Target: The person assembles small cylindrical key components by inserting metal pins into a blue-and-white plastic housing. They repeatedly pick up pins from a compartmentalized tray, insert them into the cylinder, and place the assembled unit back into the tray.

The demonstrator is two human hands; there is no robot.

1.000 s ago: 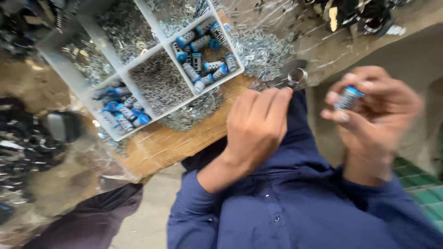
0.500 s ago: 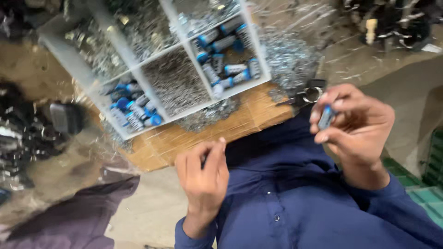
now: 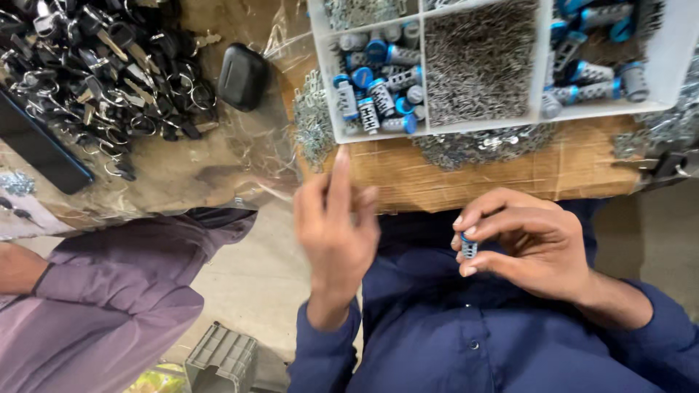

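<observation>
over a cardboard-topped bench [image 3: 510, 175], right hand [image 3: 535, 247] pinches small blue-capped grey cylinder [image 3: 469, 248].

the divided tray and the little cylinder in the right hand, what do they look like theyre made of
The divided tray looks like white moulded plastic: smooth matte walls of even thickness. The little cylinder in the right hand seems to be grey metal with a blue end, probably a plastic cap; it is too small to be sure. The bench top under the tray looks like bare wood, with visible grain.
</observation>
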